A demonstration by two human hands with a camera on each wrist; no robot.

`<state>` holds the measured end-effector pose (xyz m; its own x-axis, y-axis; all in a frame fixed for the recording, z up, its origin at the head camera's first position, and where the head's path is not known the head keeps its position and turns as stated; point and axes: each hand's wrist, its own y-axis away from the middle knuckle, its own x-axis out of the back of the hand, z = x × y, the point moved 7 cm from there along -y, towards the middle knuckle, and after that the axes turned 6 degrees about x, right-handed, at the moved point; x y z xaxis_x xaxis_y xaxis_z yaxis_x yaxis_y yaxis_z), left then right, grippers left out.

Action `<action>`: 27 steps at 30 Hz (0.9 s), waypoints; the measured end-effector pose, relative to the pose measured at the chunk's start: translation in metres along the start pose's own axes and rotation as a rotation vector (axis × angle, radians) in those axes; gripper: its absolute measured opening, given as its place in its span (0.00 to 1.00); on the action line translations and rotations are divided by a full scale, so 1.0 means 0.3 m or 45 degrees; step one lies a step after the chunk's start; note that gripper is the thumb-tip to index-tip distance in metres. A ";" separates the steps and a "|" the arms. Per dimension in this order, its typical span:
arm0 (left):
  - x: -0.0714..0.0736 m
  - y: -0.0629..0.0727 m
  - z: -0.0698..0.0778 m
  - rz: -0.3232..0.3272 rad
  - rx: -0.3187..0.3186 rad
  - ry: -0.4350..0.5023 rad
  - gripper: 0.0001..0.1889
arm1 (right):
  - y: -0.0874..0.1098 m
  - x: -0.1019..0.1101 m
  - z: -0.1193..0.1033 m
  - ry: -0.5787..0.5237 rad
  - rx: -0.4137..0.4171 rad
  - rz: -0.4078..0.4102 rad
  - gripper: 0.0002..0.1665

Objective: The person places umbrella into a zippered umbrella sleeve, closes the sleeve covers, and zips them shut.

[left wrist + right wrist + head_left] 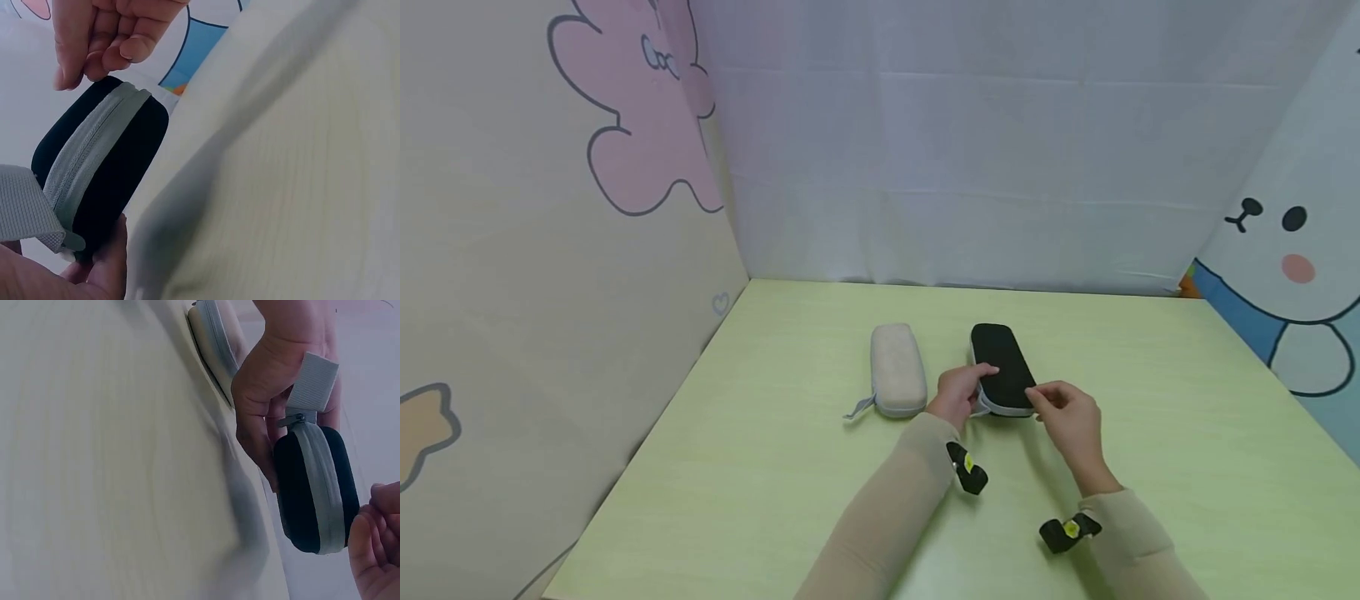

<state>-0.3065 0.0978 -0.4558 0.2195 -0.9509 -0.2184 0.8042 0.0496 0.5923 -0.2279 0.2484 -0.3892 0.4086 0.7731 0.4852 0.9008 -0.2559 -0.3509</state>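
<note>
A black hard zip case (1006, 367) with a grey zipper band and grey strap is tilted above the table. My left hand (958, 393) grips it by its left side, thumb over the top face. The strap (314, 381) and a small zipper pull (294, 419) are at the end near the left hand. My right hand (1067, 421) has its fingers curled, their tips right at the case's right near corner; nothing shows between them. To the left lies a beige zip case (897, 367) with a grey wrist strap (860, 407).
The pale green table (737, 467) meets a white cloth backdrop (955, 167) at its far edge. Walls with cartoon figures (640, 108) stand on both sides. Both wrists wear black camera bands (967, 468).
</note>
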 end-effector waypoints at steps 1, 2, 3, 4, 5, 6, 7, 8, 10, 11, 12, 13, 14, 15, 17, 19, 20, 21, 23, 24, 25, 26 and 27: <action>0.004 0.000 -0.003 0.006 -0.001 -0.021 0.15 | 0.001 -0.003 0.003 0.000 -0.006 -0.008 0.10; 0.007 0.000 -0.007 0.009 0.004 -0.026 0.15 | 0.002 -0.007 0.005 -0.001 -0.011 -0.018 0.10; 0.008 -0.003 -0.011 0.005 0.000 -0.029 0.14 | 0.003 -0.011 0.007 0.002 -0.013 -0.026 0.10; 0.010 -0.006 -0.016 0.006 -0.003 -0.035 0.13 | 0.003 -0.014 0.009 0.010 -0.013 -0.033 0.10; 0.011 -0.009 -0.020 0.011 -0.016 -0.039 0.12 | 0.003 -0.017 0.011 0.013 -0.012 -0.037 0.09; 0.011 -0.012 -0.022 0.012 -0.034 -0.048 0.10 | 0.003 -0.019 0.011 0.016 -0.009 -0.038 0.09; 0.011 -0.016 -0.024 0.015 -0.051 -0.066 0.09 | 0.002 -0.020 0.012 0.024 -0.004 -0.037 0.08; 0.011 -0.019 -0.025 0.021 -0.067 -0.075 0.09 | 0.002 -0.022 0.013 0.036 0.000 -0.038 0.08; 0.013 -0.014 -0.023 0.041 -0.113 -0.118 0.11 | 0.002 -0.025 0.015 0.055 0.001 -0.046 0.08; 0.013 -0.011 -0.022 0.043 -0.132 -0.141 0.11 | 0.002 -0.026 0.016 0.063 0.000 -0.052 0.07; 0.013 -0.008 -0.022 0.038 -0.145 -0.165 0.12 | 0.001 -0.027 0.017 0.073 0.000 -0.058 0.07; 0.014 -0.004 -0.020 0.032 -0.158 -0.194 0.12 | 0.001 -0.027 0.019 0.084 0.001 -0.066 0.07; 0.015 0.001 -0.017 0.022 -0.179 -0.222 0.12 | 0.000 -0.026 0.019 0.094 0.004 -0.077 0.07; 0.018 0.006 -0.012 0.015 -0.203 -0.268 0.13 | -0.001 -0.025 0.020 0.102 0.010 -0.089 0.08; 0.024 0.012 0.001 -0.007 -0.268 -0.388 0.14 | -0.002 -0.018 0.021 0.120 0.034 -0.116 0.08; 0.034 0.029 0.030 -0.007 -0.384 -0.558 0.15 | -0.003 -0.006 0.023 0.155 0.070 -0.132 0.09; 0.039 0.039 0.048 0.000 -0.448 -0.651 0.15 | -0.003 0.002 0.024 0.171 0.089 -0.134 0.09; 0.047 0.050 0.068 0.008 -0.515 -0.731 0.15 | -0.002 0.010 0.025 0.192 0.111 -0.133 0.09; 0.063 0.068 0.106 0.020 -0.634 -0.853 0.15 | -0.002 0.029 0.027 0.240 0.158 -0.123 0.09; 0.071 0.077 0.124 0.019 -0.684 -0.890 0.15 | -0.003 0.039 0.026 0.268 0.182 -0.113 0.09; 0.082 0.087 0.143 0.022 -0.741 -0.923 0.15 | -0.003 0.049 0.024 0.288 0.207 -0.106 0.09; 0.094 0.091 0.160 0.021 -0.774 -0.946 0.15 | -0.004 0.059 0.020 0.304 0.231 -0.104 0.09; 0.109 0.099 0.179 0.024 -0.826 -0.967 0.14 | -0.005 0.066 0.017 0.326 0.261 -0.105 0.10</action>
